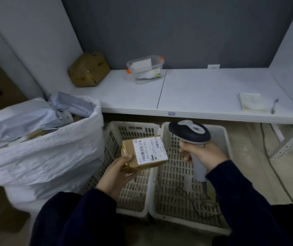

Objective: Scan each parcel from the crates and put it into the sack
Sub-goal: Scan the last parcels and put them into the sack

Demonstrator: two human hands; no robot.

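Observation:
My left hand (119, 173) holds a small brown cardboard parcel (144, 151) with a white barcode label facing up, above the left crate (133, 174). My right hand (202, 155) grips a grey and black barcode scanner (190, 132), its head just right of the parcel and over the right crate (186, 183). Both white slotted crates sit side by side on the floor; no other parcel shows in them, and the scanner's coiled cable lies in the right one. A white woven sack (41, 157) stands at the left, filled with grey mailer bags and parcels.
A white table (204, 91) runs behind the crates. On it are a wrapped brown parcel (88, 70) at the back left, a clear plastic box (145, 68) with orange clips, and a folded cloth (252, 102) at the right. A cable trails on the floor at the right.

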